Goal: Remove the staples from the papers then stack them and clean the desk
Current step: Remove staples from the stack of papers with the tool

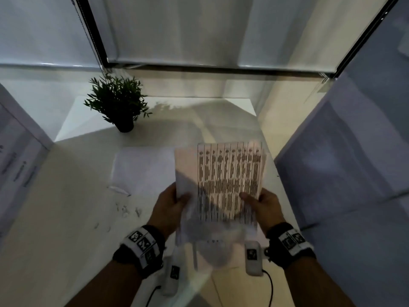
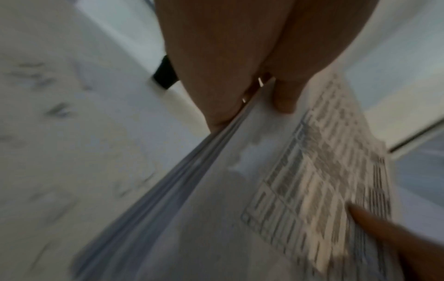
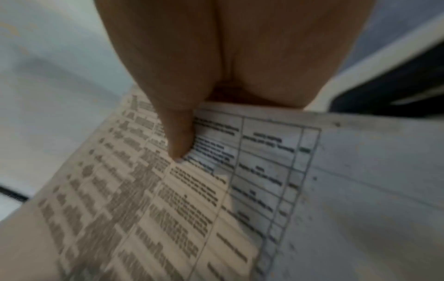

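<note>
A stack of printed papers (image 1: 223, 173) with a table of text is held upright above the white desk (image 1: 66, 196). My left hand (image 1: 174, 202) grips its left edge, thumb on the front sheet. My right hand (image 1: 261, 202) grips the right edge, thumb pressed on the print. In the left wrist view the stack of papers (image 2: 216, 180) shows several sheet edges under my left hand (image 2: 252, 91). In the right wrist view my right hand (image 3: 182, 133) lays its thumb on the printed papers (image 3: 216, 199). A blank sheet (image 1: 141, 169) lies flat on the desk to the left of the stack.
Small loose staples (image 1: 126, 210) and a thin metal piece (image 1: 119, 189) lie scattered on the desk left of my hands. A potted plant (image 1: 117, 103) stands at the back left. Grey partition panels (image 1: 345, 140) close in both sides.
</note>
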Demonstrator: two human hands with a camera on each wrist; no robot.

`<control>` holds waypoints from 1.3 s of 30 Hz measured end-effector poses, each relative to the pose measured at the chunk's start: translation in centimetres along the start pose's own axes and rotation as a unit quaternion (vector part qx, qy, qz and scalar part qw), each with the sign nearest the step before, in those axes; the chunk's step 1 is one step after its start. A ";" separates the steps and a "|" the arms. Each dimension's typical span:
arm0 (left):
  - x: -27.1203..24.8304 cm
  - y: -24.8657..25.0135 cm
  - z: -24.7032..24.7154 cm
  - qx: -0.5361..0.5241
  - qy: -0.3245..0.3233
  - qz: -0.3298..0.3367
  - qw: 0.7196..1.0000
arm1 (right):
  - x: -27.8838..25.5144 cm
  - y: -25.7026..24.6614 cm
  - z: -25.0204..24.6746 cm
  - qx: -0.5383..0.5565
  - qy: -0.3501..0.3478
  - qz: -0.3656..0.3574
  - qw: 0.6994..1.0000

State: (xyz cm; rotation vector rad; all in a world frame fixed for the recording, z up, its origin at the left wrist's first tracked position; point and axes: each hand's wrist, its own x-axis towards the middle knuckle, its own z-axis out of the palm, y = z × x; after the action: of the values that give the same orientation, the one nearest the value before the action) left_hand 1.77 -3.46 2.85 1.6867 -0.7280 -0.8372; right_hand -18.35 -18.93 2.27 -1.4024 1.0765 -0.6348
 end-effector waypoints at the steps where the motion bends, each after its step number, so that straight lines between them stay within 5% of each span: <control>1: 0.0 0.9 -0.2 -0.002 0.001 0.024 1.000 | -0.6 -1.0 0.2 0.023 0.014 -0.024 0.999; 6: -0.1 1.4 -0.4 -0.007 -0.013 0.054 0.998 | -2.6 -3.8 1.6 0.035 0.072 -0.114 0.990; 9: -0.4 0.7 0.3 0.015 -0.059 0.049 0.997 | -3.2 -3.3 2.5 0.039 0.071 -0.091 0.993; 14: -0.1 0.5 1.2 0.038 -0.016 0.031 0.999 | -2.8 -3.2 2.4 0.048 0.083 -0.063 0.993; 19: -0.3 -0.5 2.9 0.055 -0.049 -0.005 0.997 | -2.1 -1.6 1.0 -0.026 0.068 -0.060 0.996; 23: 0.5 -0.1 3.5 0.037 0.019 -0.049 0.998 | -0.6 -0.7 -1.4 -0.101 0.078 -0.040 0.991; 25: 0.7 1.1 3.2 0.052 0.038 -0.032 0.997 | 1.1 2.1 -3.9 -0.229 0.111 0.036 0.966; 28: 1.1 3.0 2.2 0.074 0.050 0.009 0.996 | 2.3 6.5 -6.1 -0.409 0.104 0.216 0.881; 31: 1.8 3.8 1.3 0.091 0.024 0.006 0.996 | 2.0 8.6 -5.5 -0.468 0.064 0.255 0.844; 36: 2.0 3.2 0.8 0.095 -0.060 -0.056 0.992 | 2.3 9.8 -4.5 -0.468 0.091 0.198 0.856; 39: 1.8 1.1 0.3 0.104 -0.095 -0.110 0.984 | 2.4 8.8 -5.0 -0.364 0.143 0.143 0.909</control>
State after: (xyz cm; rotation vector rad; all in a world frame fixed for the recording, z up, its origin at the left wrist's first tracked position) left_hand 2.47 -5.40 3.50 1.9163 -0.7903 -1.1215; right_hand -23.79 -22.23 -5.94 -1.7536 1.8403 -0.2167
